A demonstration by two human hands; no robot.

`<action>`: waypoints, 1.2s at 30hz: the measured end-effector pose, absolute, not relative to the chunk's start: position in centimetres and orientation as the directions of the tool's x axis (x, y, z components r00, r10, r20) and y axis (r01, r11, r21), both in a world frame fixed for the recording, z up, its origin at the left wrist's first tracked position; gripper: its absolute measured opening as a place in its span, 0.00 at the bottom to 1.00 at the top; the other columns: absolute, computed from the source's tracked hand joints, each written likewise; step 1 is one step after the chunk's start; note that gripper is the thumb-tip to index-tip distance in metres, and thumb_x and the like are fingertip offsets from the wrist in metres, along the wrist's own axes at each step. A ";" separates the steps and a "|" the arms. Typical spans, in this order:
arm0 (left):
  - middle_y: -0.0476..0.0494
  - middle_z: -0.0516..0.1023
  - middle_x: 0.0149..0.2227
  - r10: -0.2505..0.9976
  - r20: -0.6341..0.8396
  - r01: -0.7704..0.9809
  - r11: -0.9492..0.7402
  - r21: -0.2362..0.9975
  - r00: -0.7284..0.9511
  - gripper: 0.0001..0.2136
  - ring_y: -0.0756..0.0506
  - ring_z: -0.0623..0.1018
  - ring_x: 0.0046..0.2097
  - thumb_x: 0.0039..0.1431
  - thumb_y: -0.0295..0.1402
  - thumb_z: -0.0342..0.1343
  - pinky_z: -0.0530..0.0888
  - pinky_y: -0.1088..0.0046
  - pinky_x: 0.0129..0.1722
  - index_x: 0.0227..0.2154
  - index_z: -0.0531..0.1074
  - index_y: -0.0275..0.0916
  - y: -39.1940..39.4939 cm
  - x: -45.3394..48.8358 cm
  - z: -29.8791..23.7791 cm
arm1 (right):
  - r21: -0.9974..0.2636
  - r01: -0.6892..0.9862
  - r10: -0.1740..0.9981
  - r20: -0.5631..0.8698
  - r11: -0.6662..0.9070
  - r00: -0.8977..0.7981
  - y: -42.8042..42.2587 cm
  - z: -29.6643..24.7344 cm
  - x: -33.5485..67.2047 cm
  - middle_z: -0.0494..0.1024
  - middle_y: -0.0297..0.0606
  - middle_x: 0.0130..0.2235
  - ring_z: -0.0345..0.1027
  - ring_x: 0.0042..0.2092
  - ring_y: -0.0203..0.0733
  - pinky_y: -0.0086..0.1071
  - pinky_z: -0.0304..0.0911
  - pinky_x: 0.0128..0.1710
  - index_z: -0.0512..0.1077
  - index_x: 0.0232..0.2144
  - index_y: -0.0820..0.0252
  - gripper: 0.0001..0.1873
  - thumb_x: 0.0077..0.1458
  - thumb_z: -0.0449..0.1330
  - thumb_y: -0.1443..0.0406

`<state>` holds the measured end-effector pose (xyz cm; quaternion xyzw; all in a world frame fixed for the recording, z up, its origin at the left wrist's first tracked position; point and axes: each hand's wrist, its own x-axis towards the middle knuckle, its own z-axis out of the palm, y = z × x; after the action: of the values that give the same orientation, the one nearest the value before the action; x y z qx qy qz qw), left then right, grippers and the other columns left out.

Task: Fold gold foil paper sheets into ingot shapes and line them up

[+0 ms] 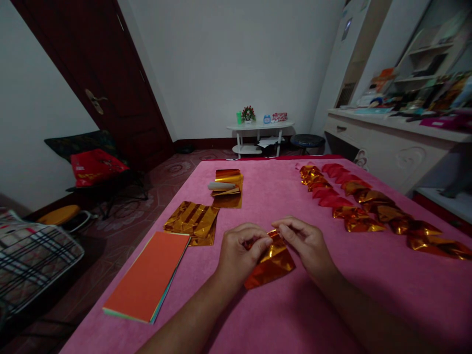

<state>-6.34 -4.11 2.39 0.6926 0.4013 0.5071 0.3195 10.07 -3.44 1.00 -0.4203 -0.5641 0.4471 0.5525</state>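
Note:
Between my two hands is a sheet of shiny gold foil paper (275, 265), its far edge folded or rolled. My left hand (243, 248) pinches that edge between thumb and fingers. At the edge's right end, my right hand (304, 243) pinches it as well. The near part of the sheet hangs down to the pink cloth. Left of my hands lie a pile of creased gold foil sheets (193, 221) and a stack of coloured paper (149, 275) with orange on top. Farther back is more gold foil (232, 199) with a greyish rolled piece (221, 186) on it.
Rows of folded gold and red foil pieces (359, 225) line the right side of the pink-covered table (269, 184). A white side table (260, 126) and a dark stool (308, 141) stand beyond. At left, a chair bears a red bag (98, 167). A cluttered white dresser (391, 142) is at right.

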 end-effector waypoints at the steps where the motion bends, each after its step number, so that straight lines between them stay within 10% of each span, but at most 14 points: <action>1: 0.45 0.77 0.26 0.881 0.445 0.240 -0.472 0.848 0.161 0.05 0.50 0.74 0.29 0.53 0.27 0.59 0.68 0.78 0.30 0.23 0.76 0.35 -4.2 -6.4 2.4 | -0.968 -0.018 0.966 0.253 0.252 -0.060 -3.4 1.2 10.2 0.74 0.37 0.31 0.68 0.34 0.37 0.27 0.63 0.34 0.76 0.30 0.61 0.10 0.52 0.62 0.59; 36: 0.45 0.78 0.27 0.913 0.382 0.201 -0.404 0.892 0.142 0.05 0.50 0.75 0.30 0.50 0.23 0.57 0.71 0.77 0.31 0.22 0.75 0.35 -4.1 -6.2 2.1 | -0.965 0.040 0.955 0.251 0.260 -0.159 -3.6 1.6 9.7 0.67 0.33 0.25 0.61 0.29 0.36 0.28 0.59 0.29 0.70 0.22 0.60 0.10 0.50 0.61 0.60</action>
<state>-6.21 -4.11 2.12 0.6684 0.4169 0.5053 0.3524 9.71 -3.63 1.61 -0.4064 -0.6120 0.4527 0.5053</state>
